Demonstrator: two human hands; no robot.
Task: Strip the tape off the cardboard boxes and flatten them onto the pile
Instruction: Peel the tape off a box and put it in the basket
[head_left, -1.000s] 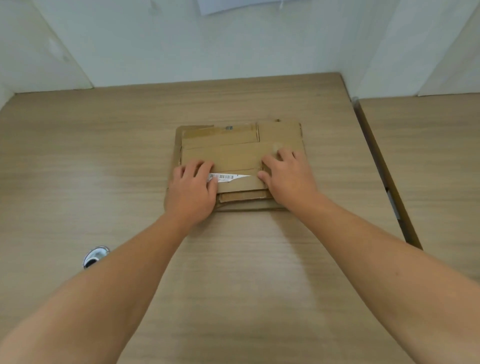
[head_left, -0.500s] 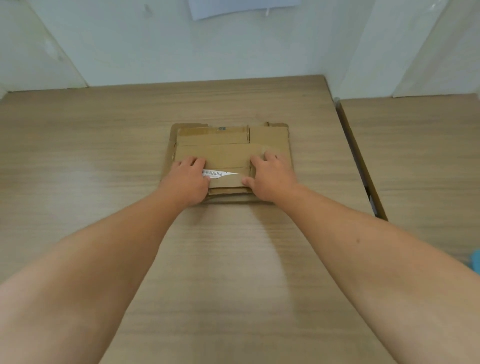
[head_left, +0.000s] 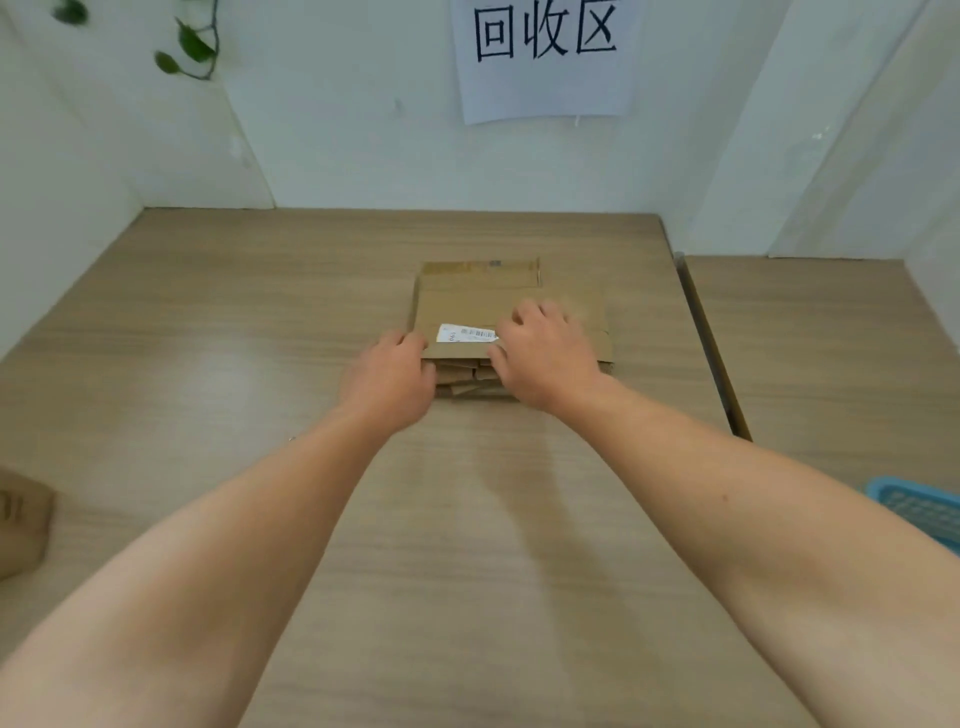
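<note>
A wooden table (head_left: 260, 338) stands under a white wall with a paper sign (head_left: 545, 57) — the flattened cardboard pile (head_left: 467, 306) lies mid-table. The left hand (head_left: 389, 382) pinches its near-left corner. The right hand (head_left: 548, 356) rests bent-fingered on top beside a barcode label (head_left: 465, 333), grip unclear. A cardboard box (head_left: 21, 525) at the far left probably still needs doing.
</note>
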